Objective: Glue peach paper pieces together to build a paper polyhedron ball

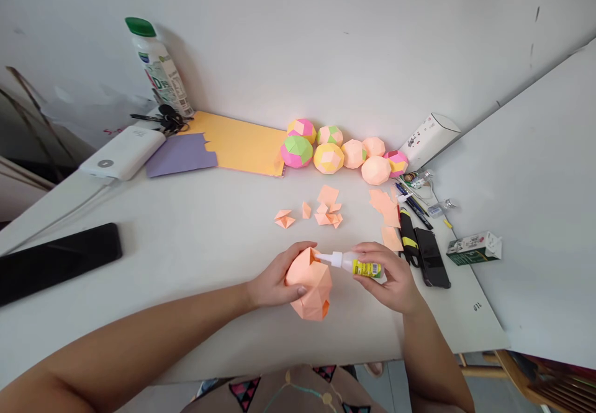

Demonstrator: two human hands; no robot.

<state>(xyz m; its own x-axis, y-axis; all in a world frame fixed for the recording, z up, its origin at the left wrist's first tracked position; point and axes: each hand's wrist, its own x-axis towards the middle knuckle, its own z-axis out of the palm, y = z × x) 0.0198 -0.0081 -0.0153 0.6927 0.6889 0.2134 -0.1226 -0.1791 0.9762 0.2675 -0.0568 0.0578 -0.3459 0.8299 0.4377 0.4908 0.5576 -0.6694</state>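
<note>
My left hand [278,277] is closed around a partly built peach folded-paper ball [313,285], which has openings at its top and lower right. In my right hand [388,276] lies a small glue bottle [367,268] with a yellow label, held sideways. Its thin white nozzle points left and reaches the opening at the top of the ball; whether the tip touches the paper I cannot tell. Beyond the hands, several loose folded peach paper pieces [328,218] and another folded piece [284,218] lie on the white table [186,214].
Several finished paper balls [329,158] line the wall. Peach paper scraps [385,207], a yellow-black cutter [408,230] and a phone [431,256] sit at the right. At the left are a black phone [60,261], a white power bank [123,152] and a green-capped bottle [161,68].
</note>
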